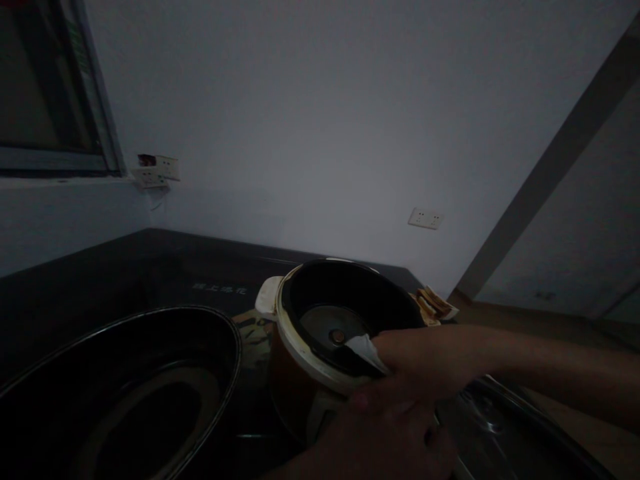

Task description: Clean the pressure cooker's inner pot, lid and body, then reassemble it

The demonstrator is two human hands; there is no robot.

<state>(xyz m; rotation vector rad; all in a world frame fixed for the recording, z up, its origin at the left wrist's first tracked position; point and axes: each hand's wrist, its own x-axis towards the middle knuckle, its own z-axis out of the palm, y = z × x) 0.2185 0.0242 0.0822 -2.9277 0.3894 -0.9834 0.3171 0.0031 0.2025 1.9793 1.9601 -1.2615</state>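
Pretty sure the step in hand is wiping out the cooker (291, 339), which sits lidless on the dark tabletop (165, 263), just right of a big black pan (150, 343). The right hand (407, 360) reaches over the near side, its grip pinching a white cloth (365, 348) inside, near the round metal piece (338, 337) in the base. The left hand (385, 437) is low by the cooker's front; too dark to tell if it's clenched or released. Imo the next move calls for a firm pinch and working around that metal piece.
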